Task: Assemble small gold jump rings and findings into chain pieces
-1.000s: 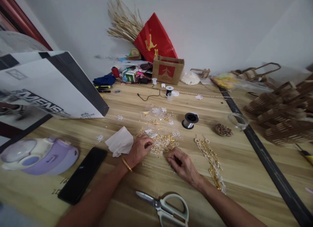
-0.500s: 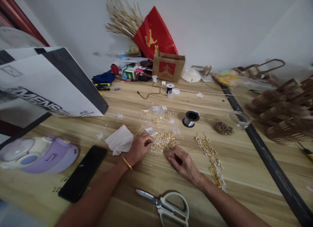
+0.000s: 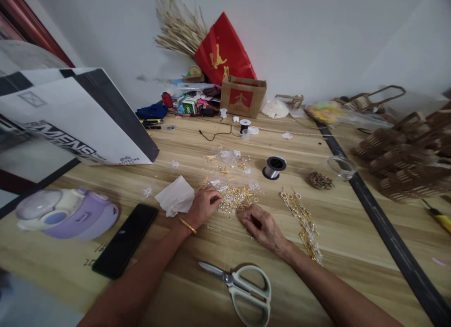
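Observation:
A pile of gold and silver beads (image 3: 234, 198) lies on the wooden table between my hands. At its left edge is my left hand (image 3: 206, 205), thumb and fingers pinched together; anything inside the pinch is too small to make out. My right hand (image 3: 262, 227) rests at the lower right of the pile, its fingers curled and closed, and whatever they grip is hidden. A short silver chain (image 3: 213, 229) lies between the hands. Strands of gold and silver beads (image 3: 305, 223) stretch out right of my right hand. Scissors (image 3: 239, 287) with pale handles lie nearer to me.
A spool of wire (image 3: 274, 168) stands beyond the pile. Left are a paper tissue (image 3: 175, 196), a black phone (image 3: 126, 241), a purple-and-white bottle (image 3: 70, 214) and a large box (image 3: 81, 115). Woven baskets (image 3: 405, 158) and a glass dish (image 3: 341, 167) occupy the right.
The view has shifted slightly, so the table things sit a little differently in frame. Both hands keep almost the same place and pose by the bead pile.

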`<state>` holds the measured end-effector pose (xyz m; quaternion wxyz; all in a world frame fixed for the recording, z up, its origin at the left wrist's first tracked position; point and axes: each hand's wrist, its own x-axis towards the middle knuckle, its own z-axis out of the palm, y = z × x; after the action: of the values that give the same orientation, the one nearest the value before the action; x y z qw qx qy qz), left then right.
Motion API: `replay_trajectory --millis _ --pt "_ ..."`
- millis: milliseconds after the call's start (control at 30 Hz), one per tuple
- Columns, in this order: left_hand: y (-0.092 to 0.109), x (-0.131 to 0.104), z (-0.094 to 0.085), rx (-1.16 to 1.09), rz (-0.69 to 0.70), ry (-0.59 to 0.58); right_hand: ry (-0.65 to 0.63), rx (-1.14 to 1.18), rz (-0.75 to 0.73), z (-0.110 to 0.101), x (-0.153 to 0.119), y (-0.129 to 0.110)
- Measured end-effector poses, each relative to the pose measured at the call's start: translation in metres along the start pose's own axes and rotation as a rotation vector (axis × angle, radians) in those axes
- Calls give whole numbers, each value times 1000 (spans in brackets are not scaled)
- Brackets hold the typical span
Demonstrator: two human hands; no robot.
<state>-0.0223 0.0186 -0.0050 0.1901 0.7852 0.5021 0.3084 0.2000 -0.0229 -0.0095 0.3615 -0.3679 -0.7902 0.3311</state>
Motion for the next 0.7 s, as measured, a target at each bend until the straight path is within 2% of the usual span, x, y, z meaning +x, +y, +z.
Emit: replay_trajectory --millis 167,333,567,700 --pt "8 -3 1 161 104 -27 6 8 -12 1 0 1" --pt "18 -7 3 342 134 -87 8 5 -7 3 -1 4" --pt "27 -10 -3 331 171 -153 -11 -4 -8 2 1 4" --pt "28 -10 -5 286 212 -146 -4 4 -18 3 1 6"
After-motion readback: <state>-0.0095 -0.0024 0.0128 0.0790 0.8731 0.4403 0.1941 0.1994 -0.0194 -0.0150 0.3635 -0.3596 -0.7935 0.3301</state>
